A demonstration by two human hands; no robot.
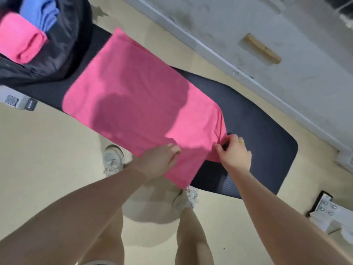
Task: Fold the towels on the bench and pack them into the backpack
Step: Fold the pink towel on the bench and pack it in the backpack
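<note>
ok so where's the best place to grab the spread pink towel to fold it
Judging by how it lies, take the pink towel by its two near corners, coming from the near end of the bench. It is spread flat lengthwise, so lifting that short edge should carry it evenly toward the far end. The left hand and right hand already pinch that edge.

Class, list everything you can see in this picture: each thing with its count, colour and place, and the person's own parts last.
Spread towel: one, pink, flat along the bench.
Bench: one, dark navy pad, running diagonally.
Backpack: one, black, open, at the bench's far end.
Folded towels: one pink, one blue, inside the backpack.
Floor: beige.
Shoes: two, white, on the floor.
Left hand: grips the towel's near edge.
Right hand: fingers pinch the towel's corner.
</note>
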